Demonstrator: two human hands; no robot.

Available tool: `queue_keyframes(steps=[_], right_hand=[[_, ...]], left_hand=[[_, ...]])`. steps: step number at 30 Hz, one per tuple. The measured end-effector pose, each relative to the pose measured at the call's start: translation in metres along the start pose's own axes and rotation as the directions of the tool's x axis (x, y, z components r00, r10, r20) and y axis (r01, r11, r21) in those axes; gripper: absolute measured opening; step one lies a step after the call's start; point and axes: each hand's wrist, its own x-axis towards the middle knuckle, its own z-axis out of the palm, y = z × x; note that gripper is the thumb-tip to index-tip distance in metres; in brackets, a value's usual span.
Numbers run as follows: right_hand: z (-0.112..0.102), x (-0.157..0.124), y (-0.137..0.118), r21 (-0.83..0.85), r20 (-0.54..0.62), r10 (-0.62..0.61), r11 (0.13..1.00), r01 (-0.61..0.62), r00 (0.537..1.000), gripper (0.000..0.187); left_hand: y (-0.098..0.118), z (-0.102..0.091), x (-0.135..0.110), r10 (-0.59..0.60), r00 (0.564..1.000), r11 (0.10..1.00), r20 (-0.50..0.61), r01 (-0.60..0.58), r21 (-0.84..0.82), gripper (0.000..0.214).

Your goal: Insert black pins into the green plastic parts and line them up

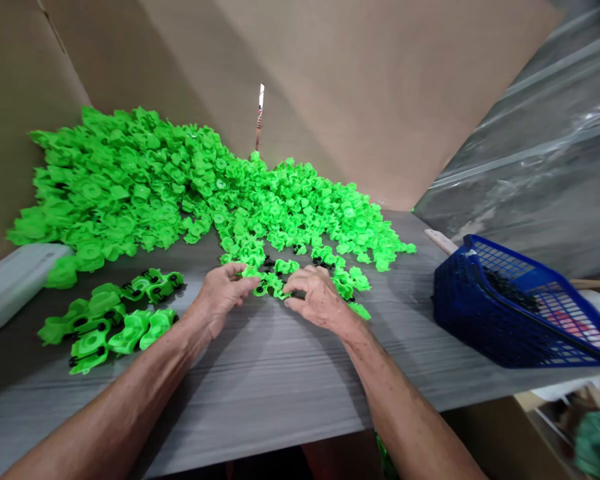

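Observation:
In the head view my left hand and my right hand meet at a small green plastic toy car body with black wheels. Thumb and forefinger of the left hand close on its left end. The right hand's curled fingers pinch its right end. Just beyond the hands lie more green car bodies and loose black wheel-and-axle pieces. By my left forearm lies a group of green car bodies with black wheels, some turned over.
A big heap of green car bodies leans against the cardboard wall. At right, a blue plastic basket holds black parts. A white container stands at left on the grey wood-grain table.

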Motion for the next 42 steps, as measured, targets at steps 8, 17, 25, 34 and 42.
queue_keyframes(steps=[8, 17, 25, 34, 42], right_hand=[[0.002, 0.001, 0.005, -0.020, -0.089, 0.001, 1.000, -0.003, 0.996, 0.030], [0.008, 0.005, -0.004, -0.011, -0.018, -0.182, 0.983, 0.181, 0.983, 0.039], [0.008, 0.005, -0.003, 0.058, -0.029, -0.143, 0.988, 0.144, 0.989, 0.020], [-0.010, 0.001, -0.002, 0.230, -0.016, -0.079, 0.970, 0.081, 0.997, 0.011], [-0.009, 0.004, -0.019, 0.420, -0.302, -0.037, 0.892, 0.168, 0.953, 0.013]], left_hand=[[0.002, 0.001, -0.004, -0.031, 0.997, 0.999, 0.066, 0.028, 0.043, 0.032], [-0.003, 0.007, -0.007, -0.121, 0.974, 0.975, 0.191, 0.153, -0.163, 0.028], [-0.001, 0.008, -0.007, -0.181, 0.963, 0.949, 0.200, 0.224, -0.223, 0.020], [0.004, 0.006, -0.009, -0.197, 0.955, 0.953, 0.220, 0.239, -0.188, 0.015], [0.008, 0.006, -0.010, -0.236, 0.922, 0.932, 0.307, 0.304, -0.198, 0.020]])
